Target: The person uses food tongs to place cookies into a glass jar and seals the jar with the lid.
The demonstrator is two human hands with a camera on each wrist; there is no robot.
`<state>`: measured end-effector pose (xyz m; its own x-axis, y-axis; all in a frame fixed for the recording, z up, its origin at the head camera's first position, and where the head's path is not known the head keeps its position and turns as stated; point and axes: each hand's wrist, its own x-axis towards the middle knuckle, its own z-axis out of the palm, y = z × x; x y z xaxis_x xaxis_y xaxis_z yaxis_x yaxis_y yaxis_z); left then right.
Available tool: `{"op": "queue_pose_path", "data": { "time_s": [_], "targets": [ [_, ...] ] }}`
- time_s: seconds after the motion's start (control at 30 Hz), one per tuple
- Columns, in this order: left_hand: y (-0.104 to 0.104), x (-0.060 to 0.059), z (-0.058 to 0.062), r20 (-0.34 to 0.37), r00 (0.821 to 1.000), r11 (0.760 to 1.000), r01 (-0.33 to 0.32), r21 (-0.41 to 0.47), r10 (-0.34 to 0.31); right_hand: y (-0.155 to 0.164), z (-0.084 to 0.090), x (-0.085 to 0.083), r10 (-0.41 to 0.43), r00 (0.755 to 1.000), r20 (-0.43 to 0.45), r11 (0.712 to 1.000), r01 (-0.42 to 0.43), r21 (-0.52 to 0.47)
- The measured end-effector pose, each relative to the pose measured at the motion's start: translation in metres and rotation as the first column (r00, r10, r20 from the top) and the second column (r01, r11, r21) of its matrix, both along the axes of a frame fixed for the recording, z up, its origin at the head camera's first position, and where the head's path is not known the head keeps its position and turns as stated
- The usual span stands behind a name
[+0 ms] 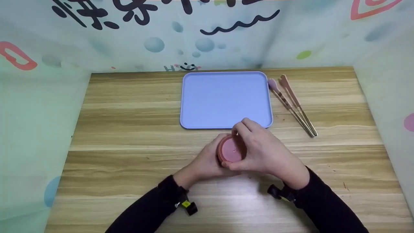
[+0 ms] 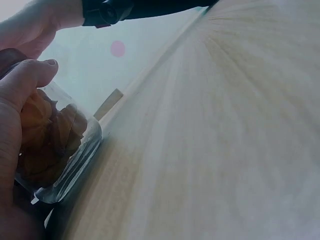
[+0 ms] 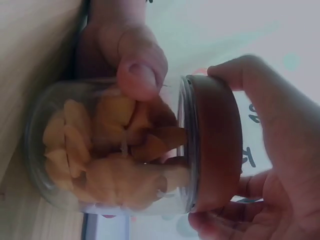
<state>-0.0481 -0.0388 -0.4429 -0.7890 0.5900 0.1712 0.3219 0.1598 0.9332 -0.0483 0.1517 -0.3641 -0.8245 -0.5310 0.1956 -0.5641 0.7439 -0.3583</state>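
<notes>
A clear jar (image 3: pixel 107 175) holds several golden-brown, ridged pieces that look like cookies (image 2: pixel 42 142). Its round lid (image 1: pixel 231 150), reddish brown at the rim with a pink top, sits at the jar's mouth. My left hand (image 1: pixel 207 160) grips the jar's body, with the thumb (image 3: pixel 142 82) lying across the side. From above, my right hand (image 1: pixel 268 152) grips the lid's rim, thumb on the near edge and fingers on the far one. Both hands are over the table, just in front of the tray. The right hand hides part of the lid in the head view.
A pale blue-violet tray (image 1: pixel 226 100) lies at the back of the wooden table (image 1: pixel 129 129). Right of it lie pink-tipped, gold-handled utensils (image 1: pixel 296 105) like tongs, their handle ends together. A printed cloth (image 1: pixel 226 48) hangs behind and at both sides.
</notes>
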Motion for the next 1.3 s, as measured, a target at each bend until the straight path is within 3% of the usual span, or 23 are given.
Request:
{"op": "queue_pose_path", "data": {
  "time_s": [0.1, 0.2, 0.33, 0.4, 0.47, 0.63, 0.87, 1.0, 1.13, 1.3],
  "targets": [
    [0.001, 0.001, 0.001, 0.029, 1.000, 1.000, 0.012, 0.009, -0.013, 0.004, 0.002, -0.002, 0.015, 1.000, -0.010, 1.000, -0.016, -0.014],
    [0.000, 0.000, 0.002, 0.030, 0.999, 1.000, 0.018, 0.025, -0.019, 0.010, 0.006, -0.006, 0.147, 0.989, -0.022, 0.986, -0.148, -0.076],
    [0.000, -0.001, 0.002, 0.019, 1.000, 0.999, 0.022, 0.042, -0.022, 0.016, 0.012, -0.010, 0.391, 0.920, -0.020, 0.907, -0.389, -0.162],
    [0.000, -0.001, 0.001, 0.035, 0.999, 0.998, 0.025, 0.051, -0.027, 0.015, 0.013, -0.011, 0.465, 0.885, -0.007, 0.871, -0.459, -0.173],
    [0.000, -0.001, 0.001, 0.051, 0.998, 0.998, 0.030, 0.052, -0.032, 0.014, 0.012, -0.011, 0.494, 0.870, 0.009, 0.859, -0.486, -0.163],
    [0.000, -0.001, -0.001, 0.068, 0.997, 0.997, 0.035, 0.069, -0.040, 0.012, 0.006, -0.012, 0.477, 0.877, 0.055, 0.874, -0.468, -0.129],
    [-0.001, 0.000, 0.001, 0.020, 1.000, 1.000, 0.011, 0.021, -0.011, 0.009, 0.000, -0.011, 0.290, 0.957, 0.011, 0.956, -0.289, -0.051],
    [-0.001, 0.000, 0.002, -0.001, 1.000, 1.000, -0.006, -0.013, 0.006, 0.004, -0.003, -0.008, 0.182, 0.983, -0.021, 0.983, -0.182, 0.000],
    [0.000, 0.000, 0.003, 0.007, 1.000, 1.000, -0.002, -0.011, 0.002, 0.002, -0.005, -0.004, 0.119, 0.993, -0.015, 0.993, -0.119, 0.018],
    [0.000, 0.000, 0.003, 0.007, 1.000, 1.000, 0.006, -0.009, -0.006, 0.012, 0.002, -0.006, 0.144, 0.986, 0.082, 0.990, -0.143, -0.013]
  ]
}}
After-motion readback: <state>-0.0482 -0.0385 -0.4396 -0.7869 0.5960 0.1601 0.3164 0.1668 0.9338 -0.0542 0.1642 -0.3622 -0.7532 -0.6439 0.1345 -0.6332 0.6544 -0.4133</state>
